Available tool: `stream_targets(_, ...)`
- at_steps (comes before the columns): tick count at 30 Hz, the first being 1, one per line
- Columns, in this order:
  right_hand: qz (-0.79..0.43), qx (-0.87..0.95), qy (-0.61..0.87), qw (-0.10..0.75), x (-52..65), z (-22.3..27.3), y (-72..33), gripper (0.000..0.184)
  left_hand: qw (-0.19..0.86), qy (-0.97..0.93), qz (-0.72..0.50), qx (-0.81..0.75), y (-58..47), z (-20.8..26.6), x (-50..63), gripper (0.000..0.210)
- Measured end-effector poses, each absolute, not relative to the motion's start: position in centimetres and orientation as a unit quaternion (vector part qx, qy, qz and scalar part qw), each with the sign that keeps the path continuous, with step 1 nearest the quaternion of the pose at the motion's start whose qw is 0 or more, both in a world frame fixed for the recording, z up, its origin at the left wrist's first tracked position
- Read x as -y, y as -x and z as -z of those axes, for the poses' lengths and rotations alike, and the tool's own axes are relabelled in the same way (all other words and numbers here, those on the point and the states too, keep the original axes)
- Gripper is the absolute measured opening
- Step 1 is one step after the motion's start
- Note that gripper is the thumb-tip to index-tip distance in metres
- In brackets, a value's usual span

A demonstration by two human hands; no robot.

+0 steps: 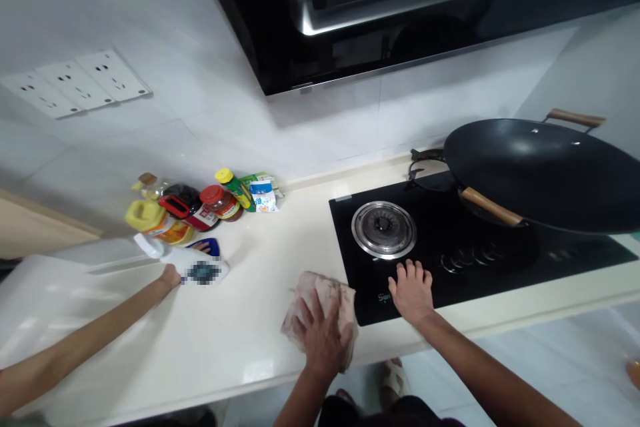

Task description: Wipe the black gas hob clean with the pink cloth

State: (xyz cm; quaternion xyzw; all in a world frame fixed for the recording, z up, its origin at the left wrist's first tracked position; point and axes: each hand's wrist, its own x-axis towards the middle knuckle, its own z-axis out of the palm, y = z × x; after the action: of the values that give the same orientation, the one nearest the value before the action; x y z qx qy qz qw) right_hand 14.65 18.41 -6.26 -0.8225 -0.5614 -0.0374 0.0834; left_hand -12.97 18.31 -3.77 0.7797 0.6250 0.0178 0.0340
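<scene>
My left hand [324, 340] lies flat with fingers spread on a crumpled, pale cleaning cloth [315, 283]. The cloth rests on the white countertop [250, 320] against the left edge of the black glass cooktop [357, 303]. On the cooktop's front part, my right hand [413, 290] rests open, fingers apart, holding nothing. Just beyond it sits a round metal burner [384, 229].
A co-worker's hand [171, 275] touches a white bottle [180, 257] at left. Sauce containers, including a red-lidded jar [220, 202], stand by the wall. A large black wok [545, 173] occupies the right burner. The range hood [400, 47] hangs overhead.
</scene>
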Motion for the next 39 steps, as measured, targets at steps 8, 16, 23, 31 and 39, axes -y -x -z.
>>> stream_targets(8,0.065,0.525,0.834,0.159,-18.9,6.6,-14.9,0.047,0.049,-0.788,-0.02,-0.613,10.5,3.2,-28.3,0.071)
stream_targets(16,0.059,0.507,0.84,0.186,-19.6,6.5,-14.9,0.046,0.051,-0.796,-0.046,-0.602,6.5,1.3,-43.2,0.068)
stream_targets(23,0.07,0.508,0.841,0.169,-19.4,6.9,-15.2,0.047,0.088,-0.788,-0.032,-0.609,4.1,0.5,-53.5,0.071)
stream_targets(31,0.065,0.497,0.846,0.181,-19.4,6.8,-15.4,0.047,0.099,-0.809,0.013,-0.579,7.0,-0.1,-53.2,0.069)
stream_targets(39,0.086,0.508,0.835,0.192,-19.1,8.0,-15.8,0.05,0.069,-0.834,-0.014,-0.547,17.8,0.6,-38.0,0.063)
